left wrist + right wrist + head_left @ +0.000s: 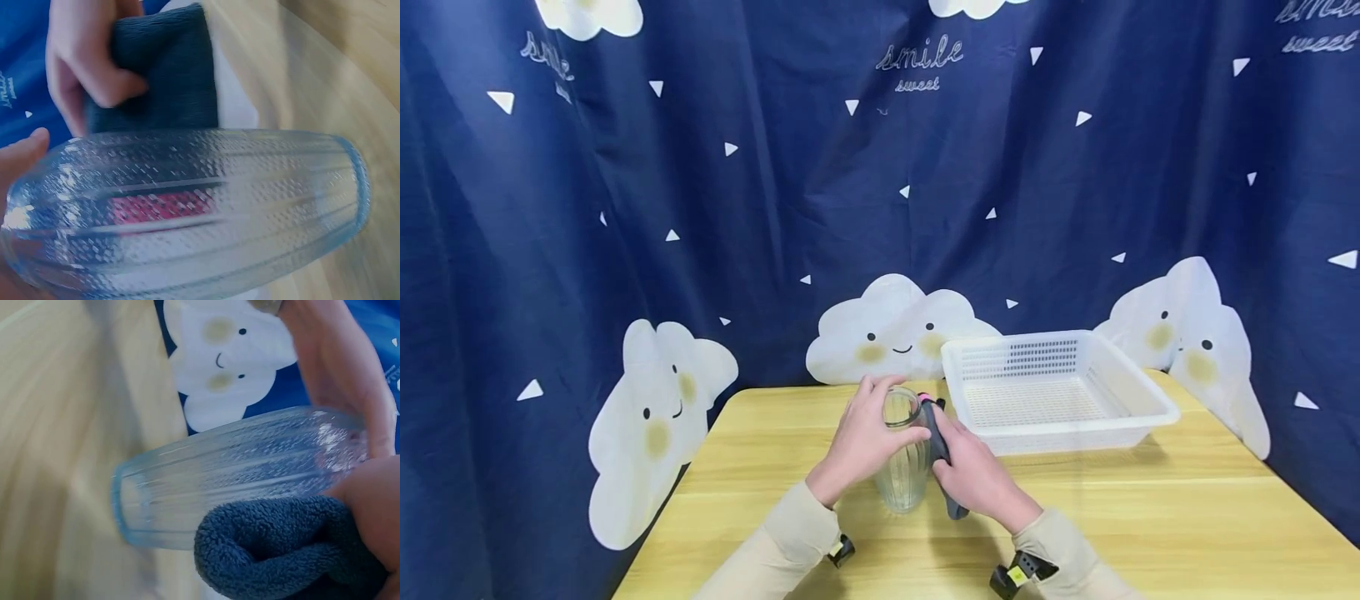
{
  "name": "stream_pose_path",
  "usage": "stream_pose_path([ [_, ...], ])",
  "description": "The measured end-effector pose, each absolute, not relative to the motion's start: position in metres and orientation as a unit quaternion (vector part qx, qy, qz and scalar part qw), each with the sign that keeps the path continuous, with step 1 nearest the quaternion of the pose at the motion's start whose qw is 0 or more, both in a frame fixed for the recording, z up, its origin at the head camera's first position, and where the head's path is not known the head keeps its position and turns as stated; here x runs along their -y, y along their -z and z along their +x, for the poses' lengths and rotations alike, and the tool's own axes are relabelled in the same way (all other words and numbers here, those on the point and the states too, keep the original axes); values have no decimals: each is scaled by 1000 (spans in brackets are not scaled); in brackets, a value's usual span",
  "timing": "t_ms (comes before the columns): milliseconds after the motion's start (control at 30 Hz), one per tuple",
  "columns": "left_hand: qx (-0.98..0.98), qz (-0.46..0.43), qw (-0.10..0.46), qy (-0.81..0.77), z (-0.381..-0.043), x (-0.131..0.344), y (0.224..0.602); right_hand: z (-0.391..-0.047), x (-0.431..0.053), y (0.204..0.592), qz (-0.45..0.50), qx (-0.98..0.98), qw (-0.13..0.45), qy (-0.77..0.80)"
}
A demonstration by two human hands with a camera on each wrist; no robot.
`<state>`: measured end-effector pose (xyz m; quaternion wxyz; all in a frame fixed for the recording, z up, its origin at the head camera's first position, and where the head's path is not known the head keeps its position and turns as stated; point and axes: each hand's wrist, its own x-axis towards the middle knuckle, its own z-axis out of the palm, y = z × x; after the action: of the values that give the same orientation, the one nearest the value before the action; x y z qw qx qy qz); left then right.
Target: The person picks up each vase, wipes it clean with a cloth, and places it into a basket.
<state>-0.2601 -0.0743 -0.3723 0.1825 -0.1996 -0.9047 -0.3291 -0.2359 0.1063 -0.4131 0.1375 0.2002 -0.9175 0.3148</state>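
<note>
My left hand [863, 433] grips a clear ribbed glass vase [901, 479] round its upper part, thumb across the near side just below the rim. The vase stands nearly upright in the head view, its mouth up. Beside it, my right hand [976, 473] holds a folded dark grey-blue towel [955, 507] close against the vase's right side. In the right wrist view the thick fold of the towel [275, 544] overlaps the glass. A pink patch [164, 207] shows through the textured vase wall in the left wrist view.
A white plastic basket [1060, 433] with slotted sides sits on the wooden table [775, 442], behind and to the right of the hands. A dark blue curtain [775, 208] with clouds and triangles hangs behind the table.
</note>
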Motion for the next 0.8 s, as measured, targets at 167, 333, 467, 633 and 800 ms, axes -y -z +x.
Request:
stream_pose_path([
  [167, 910, -197, 168, 324, -252, 78, 365, -239, -104, 435, 217, 923, 78, -307],
  [333, 919, -204, 146, 305, -250, 76, 362, -242, -104, 455, 224, 921, 6, -319],
  [467, 924, -201, 154, 287, -251, 73, 363, -243, -106, 453, 227, 920, 1, -320],
  [633, 926, -199, 195, 255, -253, 70, 367, -243, -107, 438, 208, 922, 29, -325],
  [800, 928, -194, 222, 230, -255, 70, 368, -241, -107, 412, 198, 911, 75, -353],
])
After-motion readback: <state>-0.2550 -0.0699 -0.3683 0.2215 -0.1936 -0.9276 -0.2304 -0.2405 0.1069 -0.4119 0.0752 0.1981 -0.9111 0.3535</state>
